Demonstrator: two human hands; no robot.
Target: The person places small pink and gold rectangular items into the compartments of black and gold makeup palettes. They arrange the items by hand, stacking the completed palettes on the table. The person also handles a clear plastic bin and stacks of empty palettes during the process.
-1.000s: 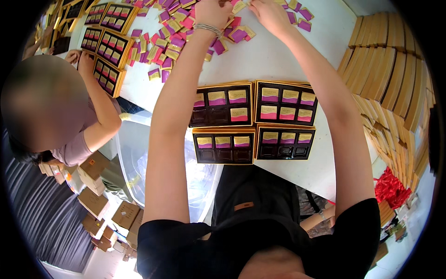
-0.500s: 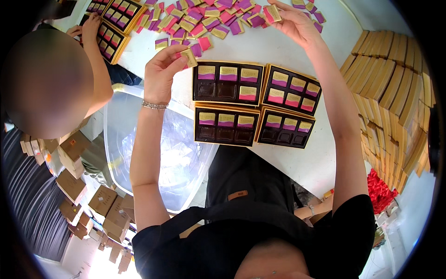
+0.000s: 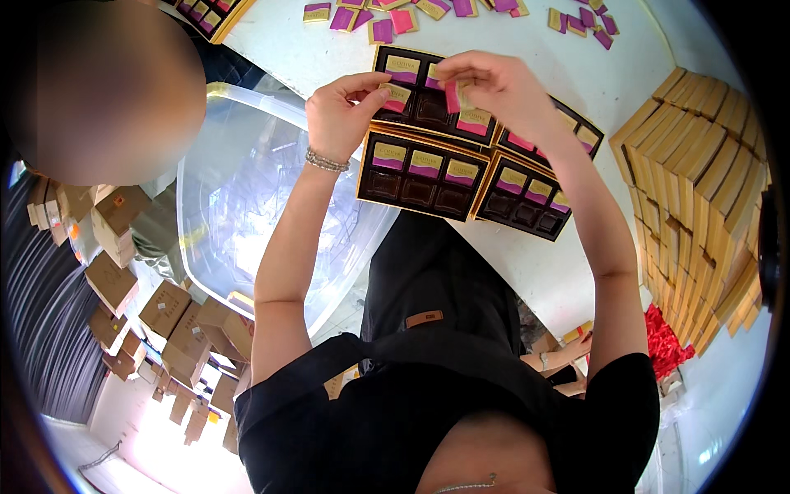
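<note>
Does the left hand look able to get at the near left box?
Probably yes: the left hand is close beside the near left box, and neither forearm lies across it. The hand is busy, though, at a pink-and-gold packet.

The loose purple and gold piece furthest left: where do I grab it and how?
Come from above left, probably, and pinch the loose piece by its near and far edges: it lies flat, with bare white table to its left and another piece close on its right.
</note>
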